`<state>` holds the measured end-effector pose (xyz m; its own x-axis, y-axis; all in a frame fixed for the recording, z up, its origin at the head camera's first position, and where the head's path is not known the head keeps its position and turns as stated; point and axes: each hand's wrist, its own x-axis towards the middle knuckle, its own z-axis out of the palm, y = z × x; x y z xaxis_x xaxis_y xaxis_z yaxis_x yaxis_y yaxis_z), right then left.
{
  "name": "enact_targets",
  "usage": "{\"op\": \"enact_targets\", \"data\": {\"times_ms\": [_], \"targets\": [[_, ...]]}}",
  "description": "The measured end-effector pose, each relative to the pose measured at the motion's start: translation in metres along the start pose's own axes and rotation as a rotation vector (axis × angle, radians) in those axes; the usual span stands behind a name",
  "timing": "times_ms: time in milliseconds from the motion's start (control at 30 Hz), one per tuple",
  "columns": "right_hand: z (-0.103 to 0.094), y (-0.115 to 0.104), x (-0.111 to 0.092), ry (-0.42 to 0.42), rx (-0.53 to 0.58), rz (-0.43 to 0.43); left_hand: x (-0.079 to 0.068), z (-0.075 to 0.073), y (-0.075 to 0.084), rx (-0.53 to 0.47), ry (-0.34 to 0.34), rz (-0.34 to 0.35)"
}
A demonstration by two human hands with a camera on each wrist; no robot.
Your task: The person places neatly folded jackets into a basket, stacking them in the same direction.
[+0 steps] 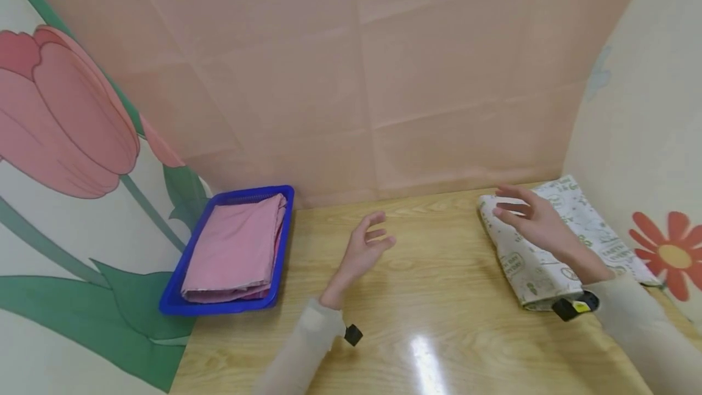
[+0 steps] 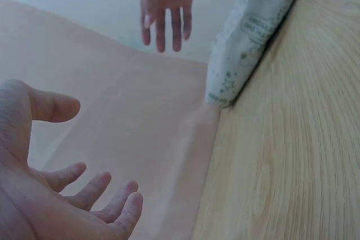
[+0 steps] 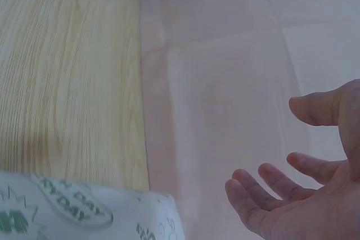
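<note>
A folded white cloth with green print lies at the right of the wooden table. My right hand hovers over it with fingers loosely bent, holding nothing; the right wrist view shows the same hand apart from the printed cloth. Above the middle of the table my left hand is raised, its fingers spread and slightly curved around nothing. A folded pink cloth lies in a blue plastic basket at the left, away from both hands.
The wooden table backs onto a creased pinkish sheet. Side walls stand close at left and right, one with a large tulip picture, the other with a red flower. A light glare shows on the table's front.
</note>
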<state>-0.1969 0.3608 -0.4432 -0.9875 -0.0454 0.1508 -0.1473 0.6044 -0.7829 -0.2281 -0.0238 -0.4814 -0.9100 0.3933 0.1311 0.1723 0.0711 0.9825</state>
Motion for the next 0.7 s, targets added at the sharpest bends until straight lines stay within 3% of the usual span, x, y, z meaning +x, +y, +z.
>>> {"op": "enact_targets", "data": {"times_ms": [467,700], "targets": [[-0.019,0.022,-0.007,0.039,-0.049,-0.013,0.011,0.041,-0.023,-0.066,-0.033,-0.035],[-0.034,0.048,-0.011,0.099,-0.078,0.006,0.019,0.076,-0.032,-0.087,-0.057,-0.039]]}}
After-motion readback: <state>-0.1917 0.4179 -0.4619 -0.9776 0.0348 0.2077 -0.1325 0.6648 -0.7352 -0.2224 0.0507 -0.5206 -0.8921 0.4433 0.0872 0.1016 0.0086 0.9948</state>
